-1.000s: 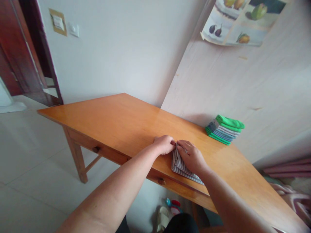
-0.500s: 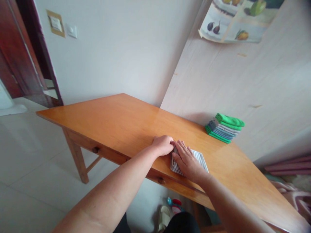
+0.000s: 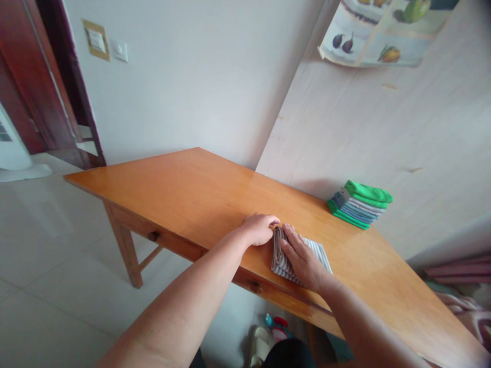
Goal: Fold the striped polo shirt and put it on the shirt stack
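Observation:
A folded grey-and-white striped cloth (image 3: 281, 261) lies near the front edge of the wooden table (image 3: 184, 189). My right hand (image 3: 301, 255) rests flat on top of it, fingers stretched out toward the far side, and covers its middle. Beside the cloth's left folded edge is my left hand (image 3: 261, 229), its fingers bent and a little apart at the far left corner. It holds nothing that I can see. Whether its fingertips touch the cloth I cannot tell.
A stack of folded green, grey and striped cloths (image 3: 360, 204) stands at the table's back edge by the wall. Below the front edge are drawer knobs (image 3: 255, 288). A slipper (image 3: 261, 345) is on the floor. Bundled fabric (image 3: 468, 312) lies at the far right.
My left fingers have loosened from the cloth's far left corner and parted slightly. My right hand has shifted a little back from the cloth's left edge, baring more of the fold.

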Demonstrator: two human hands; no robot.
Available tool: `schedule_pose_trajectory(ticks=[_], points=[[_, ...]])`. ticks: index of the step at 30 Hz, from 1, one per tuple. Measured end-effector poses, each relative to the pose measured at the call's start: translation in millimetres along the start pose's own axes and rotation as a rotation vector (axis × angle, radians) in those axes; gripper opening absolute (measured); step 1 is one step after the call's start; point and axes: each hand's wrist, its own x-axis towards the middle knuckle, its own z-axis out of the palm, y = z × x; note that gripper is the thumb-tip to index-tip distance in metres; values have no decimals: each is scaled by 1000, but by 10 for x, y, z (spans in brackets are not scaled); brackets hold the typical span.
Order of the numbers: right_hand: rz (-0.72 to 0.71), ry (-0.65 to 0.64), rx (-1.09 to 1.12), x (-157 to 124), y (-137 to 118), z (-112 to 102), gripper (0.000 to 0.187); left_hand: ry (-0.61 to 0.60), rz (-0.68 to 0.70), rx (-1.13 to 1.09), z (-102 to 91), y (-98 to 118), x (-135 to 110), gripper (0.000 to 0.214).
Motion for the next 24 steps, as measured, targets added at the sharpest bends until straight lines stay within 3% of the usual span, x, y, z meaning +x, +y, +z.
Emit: schedule_pose_trajectory(ticks=[12,19,24], points=[[89,-1,392,-36,67,-152,51,-107,6,-73,-26,-7,-25,37],[107,-24,474,-33,43,-226,47,-191,63,-80,-69,-60,-16,44],[103,-15,476,-40,45,-216,46,-185,80,-96,-42,-85,-2,48]])
